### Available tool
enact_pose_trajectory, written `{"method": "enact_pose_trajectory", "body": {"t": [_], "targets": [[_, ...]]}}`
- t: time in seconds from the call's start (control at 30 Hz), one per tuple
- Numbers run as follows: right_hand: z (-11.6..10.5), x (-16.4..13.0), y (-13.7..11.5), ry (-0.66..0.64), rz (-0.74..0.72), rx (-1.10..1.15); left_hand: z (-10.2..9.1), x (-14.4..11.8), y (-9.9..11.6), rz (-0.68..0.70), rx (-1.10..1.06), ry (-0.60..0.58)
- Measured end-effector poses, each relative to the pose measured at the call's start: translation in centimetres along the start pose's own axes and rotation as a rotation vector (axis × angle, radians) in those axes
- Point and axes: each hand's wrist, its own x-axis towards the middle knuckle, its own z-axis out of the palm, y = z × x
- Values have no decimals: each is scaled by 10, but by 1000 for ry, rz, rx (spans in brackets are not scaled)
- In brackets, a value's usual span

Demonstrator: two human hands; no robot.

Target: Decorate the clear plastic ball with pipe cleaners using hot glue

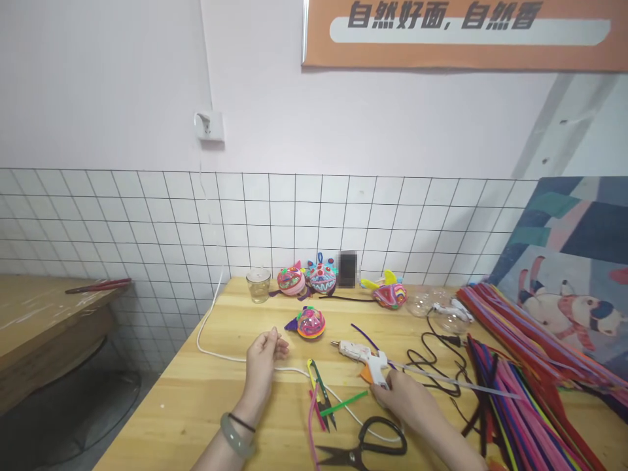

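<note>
1. Our right hand (400, 396) rests on the pale wooden table (206, 399), its fingers closed around the handle of the white hot-glue gun (360, 356), whose nozzle points left toward the middle of the table.
2. Our left hand (265, 356) lies near the white cord (209, 327), fingertips pinched together on something too small to make out.
3. Just beyond that hand sits the round ball wrapped in bright pipe cleaners with a purple fin (309, 322), apart from both hands.
4. Three similar wrapped ornaments (321, 278) stand finished-looking by the tiled wall, beside a clear glass cup (258, 284).
5. We judge more remains: clear plastic spheres (434, 304) stay bare, and a large heap of coloured pipe cleaners (515, 392) lies unused at right.
6. Small yellow-handled snips (318, 386) and black scissors (366, 448) lie between our hands.
</note>
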Motion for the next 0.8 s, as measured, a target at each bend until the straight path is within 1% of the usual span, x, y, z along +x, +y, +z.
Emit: {"method": "enact_pose_trajectory", "body": {"t": [0.17,0.27,0.33,0.43,0.57,0.67,0.8], "targets": [[-5,8,-3,65,34,-80,1,0,-4,-51,24,-2],[-10,16,-19,118,-25,-79,1,3,-7,-61,59,6],[-12,25,-38,123,-124,-20,1,4,-8,-71,74,10],[-11,47,-74,98,-259,113,2,3,-8,-86,79,9],[-5,81,-116,105,-344,266,1,1,-6,-116,69,6],[5,98,-132,65,-362,376,0,1,-7,-168,54,-2],[13,102,-135,14,-370,552,-1,2,-12,-223,19,-21]]}}
